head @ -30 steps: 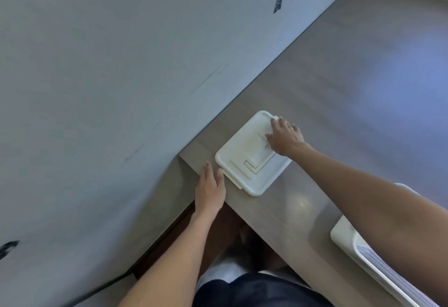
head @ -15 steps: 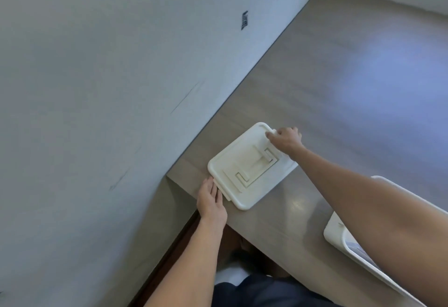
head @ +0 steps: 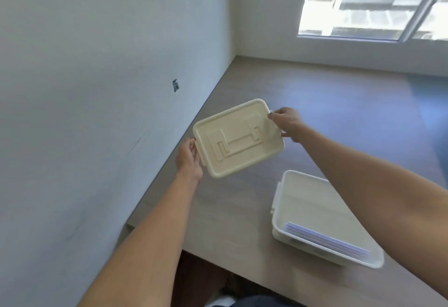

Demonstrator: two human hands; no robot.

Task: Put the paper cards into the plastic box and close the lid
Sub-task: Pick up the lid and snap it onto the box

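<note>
Both forearms bare, reaching forward and away from the body. Left hand (head: 189, 156) out front at the left, fingers curled in a pinching grasp, back of the hand up. Right hand (head: 286, 122) further out, thumb and fingers closed in a pinch, wrist bent slightly. Right forearm crossing the lower right, large and close.

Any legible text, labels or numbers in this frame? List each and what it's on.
None can be read.
Small dark mark on the white wall: may be print, too blurred to read.
Cream plastic lid: only a moulded handle shape, no lettering visible.
White plastic box and the pale paper cards in it: no print visible.
</note>
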